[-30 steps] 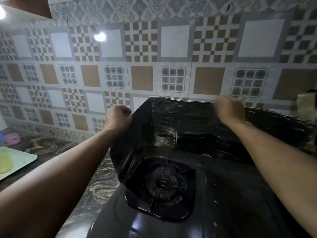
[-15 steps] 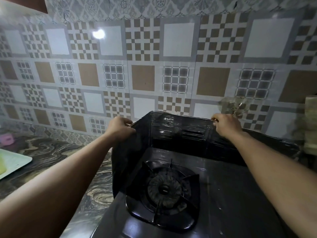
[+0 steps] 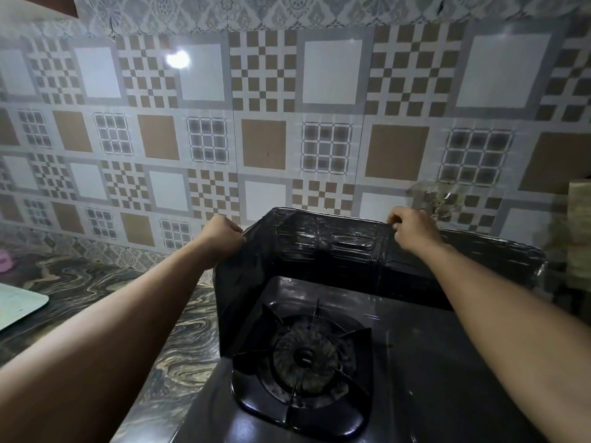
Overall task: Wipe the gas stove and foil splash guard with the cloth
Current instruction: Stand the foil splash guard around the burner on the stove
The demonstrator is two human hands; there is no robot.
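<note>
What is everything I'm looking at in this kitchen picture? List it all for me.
Splash guard: one, dark and shiny, standing folded round the back and left of the stove.
Gas stove: one, black, bottom centre.
Burner: one, black, under a pan support on the stove's left side.
Counter: one, swirled brown marble, left.
Tray: one, pale, far left on the counter.
Pink thing: one, left edge, too cropped to name.
Wall tiles: many, white, tan, grey patterns.
Cloth: none seen.
Left hand: grips the guard's left top edge.
Right hand: pinches the guard's back top edge.
</note>
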